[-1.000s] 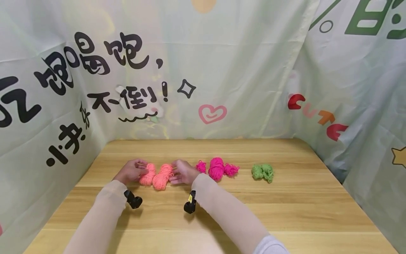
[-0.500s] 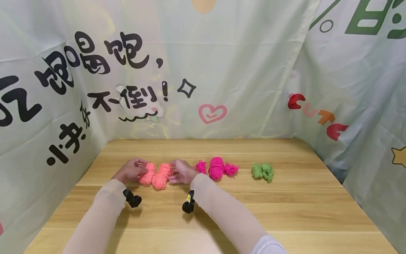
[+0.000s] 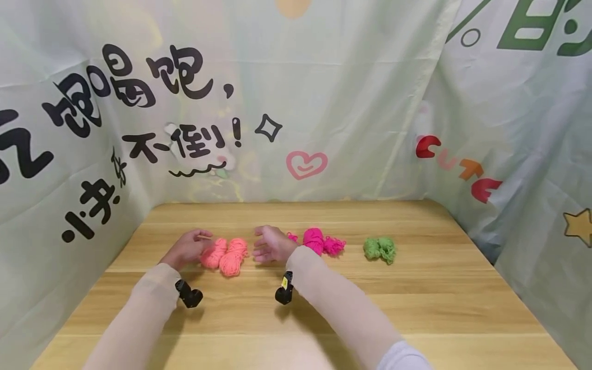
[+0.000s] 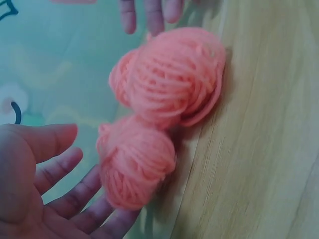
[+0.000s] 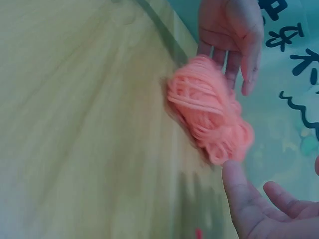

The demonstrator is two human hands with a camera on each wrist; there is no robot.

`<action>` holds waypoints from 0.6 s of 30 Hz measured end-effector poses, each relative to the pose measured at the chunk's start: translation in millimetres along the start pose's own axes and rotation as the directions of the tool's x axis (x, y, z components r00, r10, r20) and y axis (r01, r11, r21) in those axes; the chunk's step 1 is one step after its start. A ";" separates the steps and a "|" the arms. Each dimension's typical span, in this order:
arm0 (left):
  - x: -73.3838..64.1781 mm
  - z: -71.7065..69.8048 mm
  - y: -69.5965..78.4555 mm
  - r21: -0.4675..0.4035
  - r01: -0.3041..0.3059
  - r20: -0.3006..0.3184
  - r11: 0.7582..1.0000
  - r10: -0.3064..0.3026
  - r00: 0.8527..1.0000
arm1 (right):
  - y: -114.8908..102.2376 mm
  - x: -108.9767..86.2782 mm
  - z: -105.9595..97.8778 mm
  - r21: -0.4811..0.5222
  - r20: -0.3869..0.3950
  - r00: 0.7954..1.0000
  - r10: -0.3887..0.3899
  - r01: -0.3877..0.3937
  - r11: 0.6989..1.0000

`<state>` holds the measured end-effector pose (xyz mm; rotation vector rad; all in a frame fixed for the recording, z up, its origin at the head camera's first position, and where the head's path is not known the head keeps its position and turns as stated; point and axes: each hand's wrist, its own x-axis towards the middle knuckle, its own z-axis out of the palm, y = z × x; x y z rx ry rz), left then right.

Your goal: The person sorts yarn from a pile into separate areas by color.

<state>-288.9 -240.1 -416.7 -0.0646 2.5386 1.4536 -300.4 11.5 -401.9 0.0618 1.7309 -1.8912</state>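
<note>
Two coral yarn bundles lie side by side on the wooden table, a smaller one (image 3: 214, 255) at left and a larger one (image 3: 233, 257) at right. My left hand (image 3: 188, 247) is beside the smaller bundle, its relaxed fingers right at the yarn (image 4: 134, 164) in the left wrist view. To the right of the larger bundle, my right hand (image 3: 274, 244) stands with spread fingers and a gap between it and the yarn. Loose loops show on the larger bundle (image 5: 212, 109) in the right wrist view. Neither hand grips anything.
Magenta yarn (image 3: 313, 241) lies behind and right of my right hand, partly hidden by it. Green yarn (image 3: 380, 249) sits farther right on the table (image 3: 416, 298). Printed cloth (image 3: 351, 128) hangs along the back and both sides.
My right hand has moved right, away from the larger coral bundle, and now covers more of the magenta yarn. The left hand stays beside the smaller bundle. The head view has shifted slightly.
</note>
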 end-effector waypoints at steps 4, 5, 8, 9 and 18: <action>-7.2 -0.6 9.1 0.068 -0.032 -0.038 0.997 0.035 0.999 | -10.3 -9.0 -13.6 -0.011 0.033 0.999 -0.014 0.015 1.000; -9.6 -0.5 11.8 0.072 -0.040 -0.046 0.997 0.043 0.998 | -12.7 -11.6 -17.8 -0.026 0.040 0.999 -0.021 0.022 0.999; -18.0 0.4 20.5 0.040 -0.069 -0.057 0.997 0.071 0.996 | -20.7 -22.6 -30.7 -0.065 0.044 0.998 -0.050 0.052 0.997; -21.8 1.2 24.0 0.022 -0.080 -0.057 0.997 0.081 0.995 | -22.7 -26.7 -35.3 -0.084 0.043 0.997 -0.066 0.069 0.994; -60.6 15.5 42.4 0.374 -0.307 -0.131 0.875 0.378 0.917 | -23.0 -81.8 -74.0 -0.495 -0.043 0.938 -0.343 0.278 0.823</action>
